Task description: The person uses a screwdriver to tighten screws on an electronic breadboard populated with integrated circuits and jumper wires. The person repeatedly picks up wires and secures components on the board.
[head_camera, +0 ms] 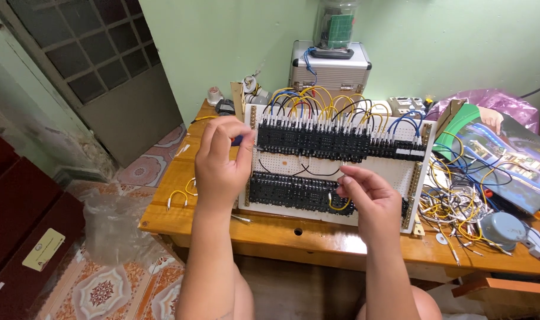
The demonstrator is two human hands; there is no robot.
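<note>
Left hand pinched on a screwdriver at the board's left edge; right hand pinching a yellow wire; tabletop front edge bare.

A white perforated panel stands propped on a wooden table, carrying two rows of black terminal blocks looped with yellow, blue and black wires. The left hand grips a blue-handled screwdriver at the upper row's left end, while the right hand pinches a short yellow wire against the lower row. A tangle of loose wires lies on the table to the right, and a silver metal case stands behind the panel.
</note>
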